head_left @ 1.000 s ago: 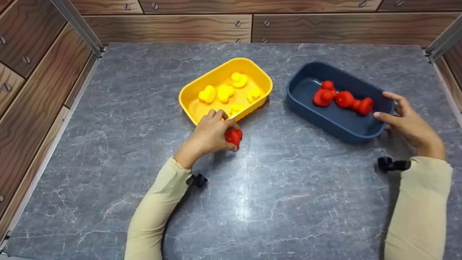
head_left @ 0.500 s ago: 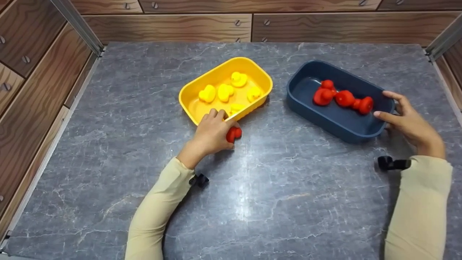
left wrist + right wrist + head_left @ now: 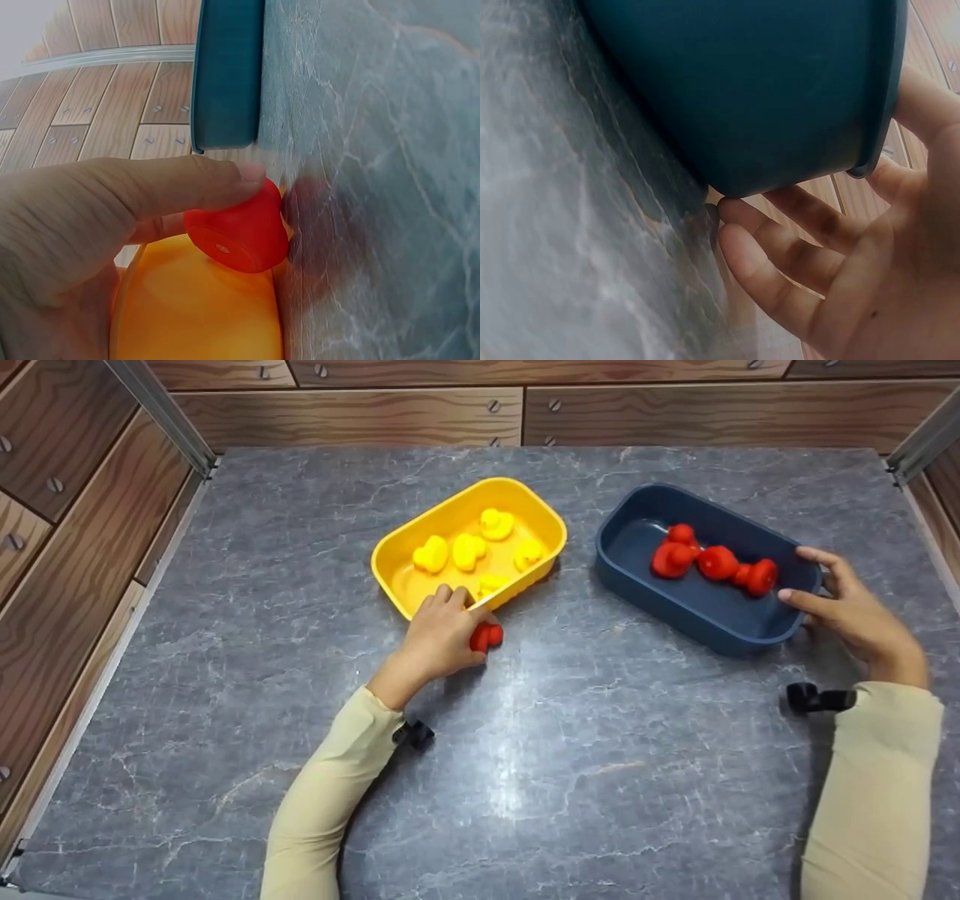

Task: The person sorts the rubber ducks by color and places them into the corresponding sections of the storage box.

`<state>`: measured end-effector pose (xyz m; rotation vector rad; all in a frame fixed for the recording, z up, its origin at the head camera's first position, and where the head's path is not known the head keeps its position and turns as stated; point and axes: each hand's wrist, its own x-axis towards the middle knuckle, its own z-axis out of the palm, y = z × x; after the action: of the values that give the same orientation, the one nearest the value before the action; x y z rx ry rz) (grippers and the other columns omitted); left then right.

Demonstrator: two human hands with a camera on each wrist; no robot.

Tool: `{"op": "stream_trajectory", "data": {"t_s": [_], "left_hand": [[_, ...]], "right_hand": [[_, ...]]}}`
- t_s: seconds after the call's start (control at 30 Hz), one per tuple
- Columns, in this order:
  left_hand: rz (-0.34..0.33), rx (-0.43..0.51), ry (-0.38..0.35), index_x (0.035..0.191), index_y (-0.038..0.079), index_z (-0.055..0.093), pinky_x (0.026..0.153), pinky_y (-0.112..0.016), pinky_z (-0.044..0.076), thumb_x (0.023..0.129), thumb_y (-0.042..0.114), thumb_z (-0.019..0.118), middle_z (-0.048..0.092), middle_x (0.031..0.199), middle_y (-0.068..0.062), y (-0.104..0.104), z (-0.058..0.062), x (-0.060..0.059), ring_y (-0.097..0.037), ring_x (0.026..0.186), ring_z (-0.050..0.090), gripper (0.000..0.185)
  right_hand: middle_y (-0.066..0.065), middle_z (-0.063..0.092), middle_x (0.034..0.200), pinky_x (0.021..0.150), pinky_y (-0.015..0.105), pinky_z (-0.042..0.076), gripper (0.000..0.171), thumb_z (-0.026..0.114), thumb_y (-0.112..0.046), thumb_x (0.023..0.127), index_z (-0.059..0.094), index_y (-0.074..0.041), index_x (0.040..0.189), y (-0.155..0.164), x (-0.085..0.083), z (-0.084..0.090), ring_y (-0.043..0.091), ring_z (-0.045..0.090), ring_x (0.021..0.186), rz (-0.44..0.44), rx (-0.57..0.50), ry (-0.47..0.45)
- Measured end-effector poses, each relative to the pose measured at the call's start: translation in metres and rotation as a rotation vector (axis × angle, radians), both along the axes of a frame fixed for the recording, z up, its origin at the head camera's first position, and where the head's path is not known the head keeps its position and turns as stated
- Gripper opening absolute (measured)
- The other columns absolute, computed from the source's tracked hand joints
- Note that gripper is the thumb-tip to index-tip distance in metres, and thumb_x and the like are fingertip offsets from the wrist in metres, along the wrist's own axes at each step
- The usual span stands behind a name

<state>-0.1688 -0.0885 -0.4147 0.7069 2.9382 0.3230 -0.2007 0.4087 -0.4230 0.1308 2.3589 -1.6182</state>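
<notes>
My left hand (image 3: pixel 441 636) grips a small red toy duck (image 3: pixel 486 636) on the marble table, right against the near wall of the yellow tray (image 3: pixel 390 556). In the left wrist view my finger (image 3: pixel 180 187) lies over the red duck (image 3: pixel 240 234), which touches the yellow tray (image 3: pixel 195 315). The yellow tray holds several yellow ducks (image 3: pixel 468 551). My right hand (image 3: pixel 851 611) holds the right end of the blue tray (image 3: pixel 622 574), thumb on its near rim; the fingers (image 3: pixel 780 277) curl under the tray's wall (image 3: pixel 742 90). Three red ducks (image 3: pixel 716 562) lie in the blue tray.
The grey marble table (image 3: pixel 570 750) is walled by wood-patterned panels (image 3: pixel 67 502) at the left and back, with metal corner rails (image 3: pixel 161 416). The blue tray (image 3: pixel 225 75) also shows beyond my left hand.
My left hand lowered the red duck slightly toward the yellow tray's wall and turned it; now it rests there. The right hand stayed on the blue tray.
</notes>
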Motion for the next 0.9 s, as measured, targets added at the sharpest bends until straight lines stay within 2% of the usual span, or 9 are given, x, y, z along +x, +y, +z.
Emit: {"op": "stream_trajectory", "data": {"t_s": [0.17,0.37,0.53,0.67,0.9], "left_hand": [[-0.006,0.01,0.025,0.112,0.019,0.07,0.085,-0.042,0.039,0.072,0.03,0.082,0.056,0.108,-0.014,-0.0004,0.0001,0.0007,-0.032,0.1,0.045,0.043],[-0.001,-0.021,0.032,0.113,0.019,0.068,0.085,-0.042,0.039,0.068,0.032,0.086,0.055,0.11,-0.015,0.0019,-0.0001,0.0007,-0.033,0.101,0.045,0.05],[0.008,-0.054,0.054,0.114,0.019,0.067,0.085,-0.043,0.039,0.068,0.032,0.087,0.055,0.11,-0.015,0.0043,-0.0025,0.0003,-0.034,0.102,0.045,0.052],[0.009,-0.056,0.066,0.114,0.018,0.067,0.084,-0.043,0.04,0.068,0.033,0.087,0.055,0.11,-0.015,0.0052,-0.0035,-0.0004,-0.034,0.101,0.046,0.052],[0.008,-0.037,0.026,0.116,0.019,0.067,0.087,-0.042,0.039,0.07,0.034,0.085,0.054,0.111,-0.014,0.0024,-0.0019,-0.001,-0.033,0.103,0.045,0.052]], "right_hand": [[-0.005,0.036,0.122,0.066,0.015,0.051,0.063,0.06,-0.014,0.095,0.025,-0.035,0.142,-0.0002,-0.0005,-0.0004,-0.001,0.062,0.078,-0.001,-0.019,0.017],[0.003,0.034,0.128,0.066,0.016,0.051,0.063,0.061,-0.018,0.095,0.024,-0.039,0.142,-0.0004,-0.0012,-0.0011,-0.003,0.061,0.079,-0.001,0.04,0.02],[-0.007,0.035,0.12,0.066,0.015,0.051,0.062,0.061,-0.02,0.095,0.025,-0.04,0.141,-0.0001,-0.0014,-0.0018,-0.003,0.061,0.078,-0.004,0.06,0.018],[-0.007,0.036,0.118,0.065,0.015,0.051,0.062,0.061,-0.019,0.094,0.026,-0.04,0.14,0.0002,-0.001,-0.0018,-0.003,0.062,0.077,-0.009,0.045,0.021],[-0.007,0.036,0.119,0.066,0.015,0.051,0.062,0.062,-0.019,0.094,0.026,-0.04,0.14,-0.0006,-0.0019,-0.0024,-0.003,0.062,0.078,-0.011,0.04,0.017]]}}
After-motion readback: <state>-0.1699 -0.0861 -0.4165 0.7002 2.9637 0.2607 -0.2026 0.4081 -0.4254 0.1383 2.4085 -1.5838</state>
